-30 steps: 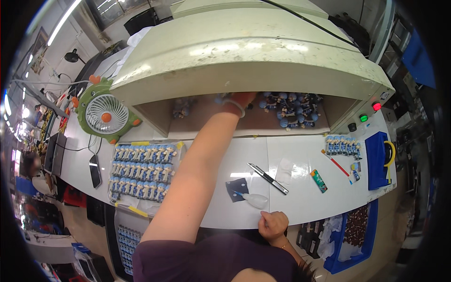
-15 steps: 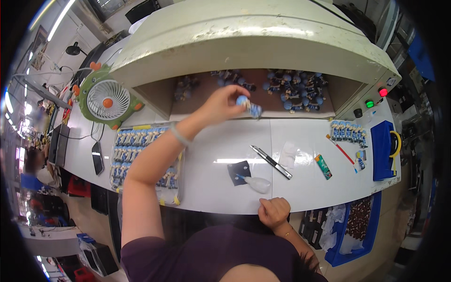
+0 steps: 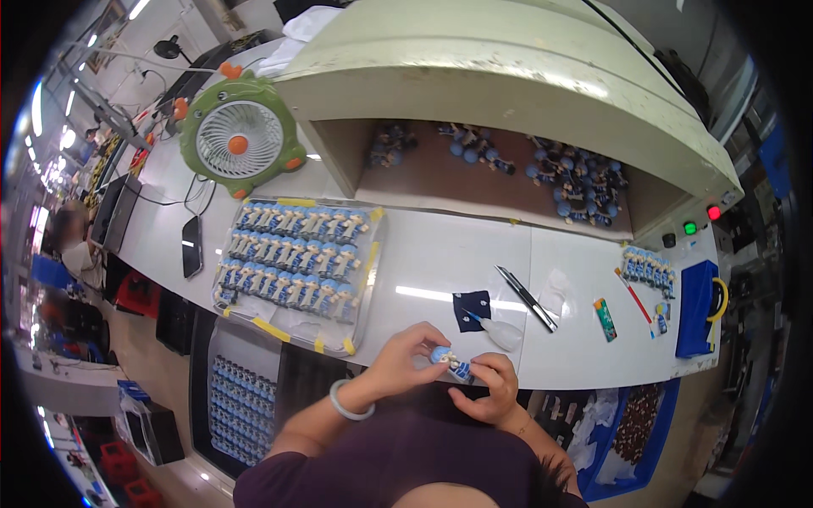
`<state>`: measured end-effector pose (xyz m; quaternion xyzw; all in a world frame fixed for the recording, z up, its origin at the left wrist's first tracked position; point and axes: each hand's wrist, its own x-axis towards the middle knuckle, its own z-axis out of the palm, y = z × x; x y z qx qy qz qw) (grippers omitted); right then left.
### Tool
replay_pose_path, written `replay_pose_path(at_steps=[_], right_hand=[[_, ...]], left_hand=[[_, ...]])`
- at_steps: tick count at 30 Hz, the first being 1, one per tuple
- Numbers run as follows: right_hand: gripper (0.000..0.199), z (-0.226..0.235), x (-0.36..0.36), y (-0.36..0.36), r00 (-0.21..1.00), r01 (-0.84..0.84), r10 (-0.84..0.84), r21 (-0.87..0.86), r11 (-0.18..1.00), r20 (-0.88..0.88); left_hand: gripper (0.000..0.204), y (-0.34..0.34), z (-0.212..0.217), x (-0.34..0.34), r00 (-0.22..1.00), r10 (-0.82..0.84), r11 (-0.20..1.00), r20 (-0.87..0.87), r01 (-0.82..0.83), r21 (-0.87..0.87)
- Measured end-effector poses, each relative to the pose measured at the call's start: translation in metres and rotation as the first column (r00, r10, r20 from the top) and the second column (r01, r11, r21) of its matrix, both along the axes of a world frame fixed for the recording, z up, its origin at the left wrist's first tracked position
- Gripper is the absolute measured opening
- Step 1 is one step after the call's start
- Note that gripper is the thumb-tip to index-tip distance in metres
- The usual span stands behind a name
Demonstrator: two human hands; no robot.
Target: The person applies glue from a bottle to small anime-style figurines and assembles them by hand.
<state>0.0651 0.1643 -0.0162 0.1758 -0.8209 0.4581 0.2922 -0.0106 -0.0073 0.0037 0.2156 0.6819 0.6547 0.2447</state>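
A small figurine [image 3: 450, 361] with a light blue top and a blue-and-white lower part lies between my hands at the table's front edge. My left hand [image 3: 396, 366] pinches its light blue head end between thumb and fingers. At the other end, my right hand [image 3: 493, 388] has its fingers closed on the blue lower part, thumb held lower. Just beyond the hands are a clear squeeze bottle [image 3: 501, 334] with a thin tip and a dark cloth patch [image 3: 471, 311]. Left of them, a tray [image 3: 369, 292] edged with yellow tape carries three rows of similar figurines.
A heater-like cabinet [image 3: 508, 97] spans the back, with piled figurines [image 3: 580, 178] inside. A green fan [image 3: 240, 140] and a phone [image 3: 193, 246] are at left. Right lie a pen [image 3: 527, 298], lighter [image 3: 605, 320], brush [image 3: 633, 302], more figurines [image 3: 648, 269] and a blue holder [image 3: 696, 309].
My left hand has brought the figurine from before the cabinet opening down to the table's front edge. My right hand has come up to the figurine. The view has shifted toward the left.
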Motion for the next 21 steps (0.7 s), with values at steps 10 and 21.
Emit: replay_pose_path(at_steps=[10, 21], right_hand=[[0.033, -0.014, -0.005, -0.012, 0.959, -0.017, 0.034, -0.063, 0.998, 0.281], [0.031, -0.018, -0.007, -0.013, 0.979, 0.024, -0.024, 0.004, 1.0, 0.203]], left_hand=[[0.016, -0.012, 0.004, -0.002, 0.944, 0.011, 0.986, -0.331, -0.065, -0.152], [0.038, -0.059, 0.092, -0.02, 0.222, -0.902, 0.171, -0.369, 0.971, 0.166]])
